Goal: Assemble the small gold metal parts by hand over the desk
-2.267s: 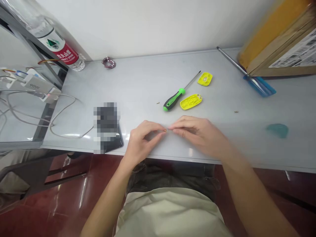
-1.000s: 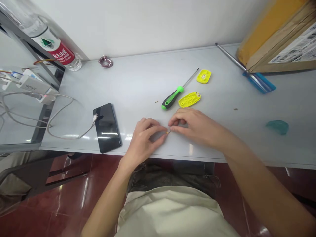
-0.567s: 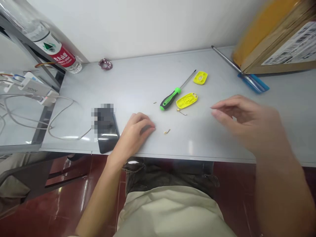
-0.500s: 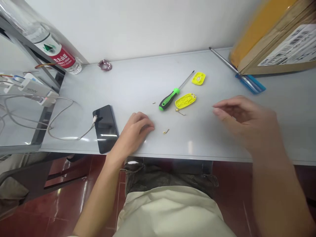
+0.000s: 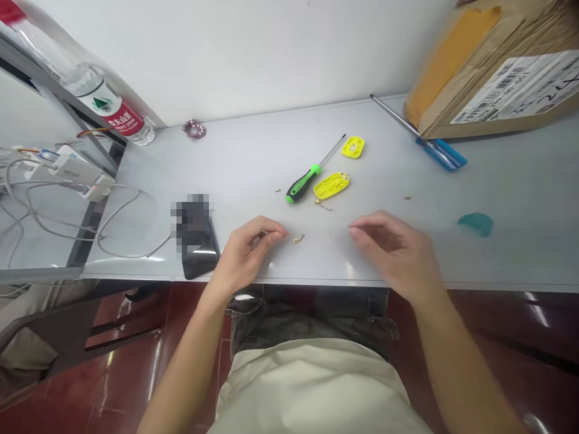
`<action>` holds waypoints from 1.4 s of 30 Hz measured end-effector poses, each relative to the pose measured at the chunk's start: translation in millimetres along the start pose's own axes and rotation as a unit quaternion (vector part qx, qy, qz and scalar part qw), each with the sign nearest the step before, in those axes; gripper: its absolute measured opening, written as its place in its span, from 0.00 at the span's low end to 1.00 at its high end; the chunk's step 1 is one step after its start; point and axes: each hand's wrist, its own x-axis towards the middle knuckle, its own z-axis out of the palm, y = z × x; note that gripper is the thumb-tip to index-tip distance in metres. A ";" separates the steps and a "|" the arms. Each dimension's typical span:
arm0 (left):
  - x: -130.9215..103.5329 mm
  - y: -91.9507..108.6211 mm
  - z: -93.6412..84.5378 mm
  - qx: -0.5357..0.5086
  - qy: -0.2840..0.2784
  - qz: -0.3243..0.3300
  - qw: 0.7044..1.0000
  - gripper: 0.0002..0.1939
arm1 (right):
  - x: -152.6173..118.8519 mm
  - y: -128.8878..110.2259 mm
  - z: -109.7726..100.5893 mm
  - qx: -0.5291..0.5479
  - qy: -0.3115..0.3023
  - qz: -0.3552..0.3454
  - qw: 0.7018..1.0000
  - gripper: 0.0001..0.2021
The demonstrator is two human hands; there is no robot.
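Observation:
My left hand [image 5: 248, 250] hovers low over the table's front, thumb and forefinger pinched together. Anything between those fingertips is too small to make out. Just right of them lies a small brass contact piece [image 5: 297, 240]. Across from it, my right hand [image 5: 393, 250] is also closed in a pinch, and what it may hold is hidden. Beyond the hands are a yellow plastic shell half [image 5: 332, 185], a second brass piece with a thin wire [image 5: 318, 202], a smaller yellow cover [image 5: 353, 147] and a green-and-black screwdriver [image 5: 304, 184]. A tiny screw [image 5: 277, 191] lies left of its handle.
A phone [image 5: 199, 241] lies at left, partly pixelated, near cables and a white charger [image 5: 75, 172]. A water bottle [image 5: 115, 111] and a beaded bracelet [image 5: 194, 129] are behind. At right are a cardboard box [image 5: 493, 90], a blue screwdriver [image 5: 441, 154], a teal piece [image 5: 477, 224] and a small metal bit [image 5: 408, 198].
My right hand has moved left, towards my left hand, uncovering the teal piece and small metal bit. My left hand has lifted its fingers into a pinch by the brass piece. The view shifted slightly.

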 end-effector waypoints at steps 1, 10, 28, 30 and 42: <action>-1.6 1.3 3.0 -0.037 0.008 -0.019 0.999 0.07 | -1.9 -4.5 5.6 0.008 -0.022 -0.014 1.000 0.07; -17.7 5.2 35.5 -0.287 0.074 -0.126 0.947 0.09 | -9.1 -23.2 44.4 0.043 -0.056 -0.224 0.972 0.07; -9.1 7.8 29.7 -0.282 0.045 -0.108 0.952 0.09 | 15.6 -43.7 38.6 -0.013 -0.125 -0.171 0.977 0.06; -8.3 3.7 26.2 -0.200 0.050 -0.069 0.976 0.08 | 19.0 -39.9 37.3 -0.026 -0.134 -0.160 0.978 0.07; -12.0 -17.9 33.5 0.241 0.038 0.063 0.968 0.08 | 26.9 -10.9 45.6 -0.160 -0.184 -0.220 0.945 0.06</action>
